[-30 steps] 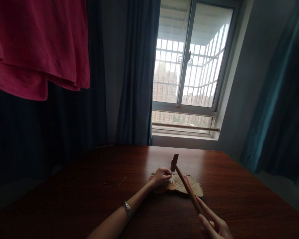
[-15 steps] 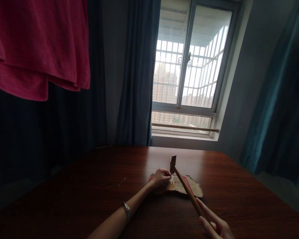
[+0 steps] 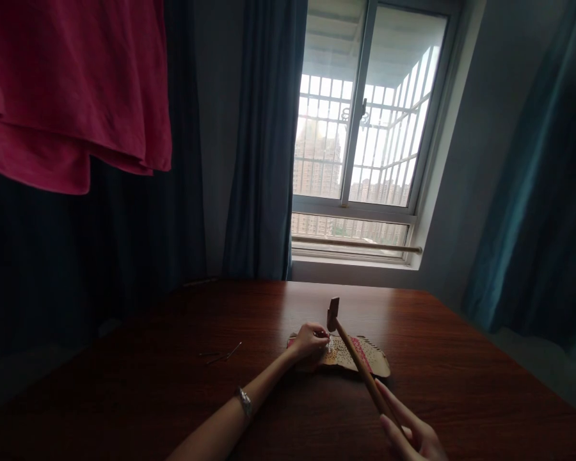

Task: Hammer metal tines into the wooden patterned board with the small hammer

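My right hand grips the end of a wooden-handled hammer at the bottom right. The hammer head is raised just above my left hand. That left hand rests on a flat tan piece with pink edges and many small holes, lying on the dark wooden table. Its fingers are pinched on something small and thin that I cannot make out, right under the hammer head. A bracelet is on my left wrist.
A few thin metal pins lie on the table left of my left hand. Beyond the table's far edge are a barred window, blue curtains on both sides, and a red cloth hanging at the upper left.
The hammer head dipped slightly toward my left hand's fingers and has come back up a little. Both hands stay in place.
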The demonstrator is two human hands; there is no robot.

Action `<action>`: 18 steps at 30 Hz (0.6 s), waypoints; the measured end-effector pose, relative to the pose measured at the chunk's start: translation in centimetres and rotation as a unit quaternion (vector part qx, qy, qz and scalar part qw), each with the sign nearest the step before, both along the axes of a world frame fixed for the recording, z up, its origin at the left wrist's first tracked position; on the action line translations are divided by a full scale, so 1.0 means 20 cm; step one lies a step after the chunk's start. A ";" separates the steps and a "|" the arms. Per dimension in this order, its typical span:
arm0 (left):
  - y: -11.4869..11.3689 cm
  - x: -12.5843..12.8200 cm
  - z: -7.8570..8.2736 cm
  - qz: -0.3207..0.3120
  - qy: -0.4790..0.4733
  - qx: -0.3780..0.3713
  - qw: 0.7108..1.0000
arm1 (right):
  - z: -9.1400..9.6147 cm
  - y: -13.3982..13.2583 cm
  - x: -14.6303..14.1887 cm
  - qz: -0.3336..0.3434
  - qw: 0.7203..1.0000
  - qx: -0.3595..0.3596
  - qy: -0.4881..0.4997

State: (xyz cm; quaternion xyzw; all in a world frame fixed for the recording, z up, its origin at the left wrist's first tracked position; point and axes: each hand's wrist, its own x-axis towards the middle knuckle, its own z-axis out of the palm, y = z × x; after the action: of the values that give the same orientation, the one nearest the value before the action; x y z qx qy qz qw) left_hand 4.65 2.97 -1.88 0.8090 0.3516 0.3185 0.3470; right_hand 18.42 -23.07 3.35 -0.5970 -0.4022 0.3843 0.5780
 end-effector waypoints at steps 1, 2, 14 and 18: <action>0.00 0.00 0.00 0.002 0.003 -0.001 1.000 | 0.00 0.00 0.00 0.004 1.000 -0.005 0.001; 0.00 0.00 0.00 0.004 0.005 -0.001 1.000 | 0.00 0.00 0.01 0.009 1.000 -0.009 0.002; -0.01 0.00 0.01 0.010 0.008 0.008 1.000 | -0.02 0.00 0.03 0.045 0.999 -0.011 -0.002; 0.00 0.00 0.00 -0.004 -0.012 0.010 1.000 | -0.03 0.00 0.03 0.040 0.999 -0.006 -0.015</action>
State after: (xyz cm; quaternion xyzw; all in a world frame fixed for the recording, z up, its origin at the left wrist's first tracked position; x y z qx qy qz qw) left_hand 4.61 2.87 -1.78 0.8100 0.3412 0.3305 0.3439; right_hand 19.04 -23.09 2.83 -0.5897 -0.4322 0.4000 0.5526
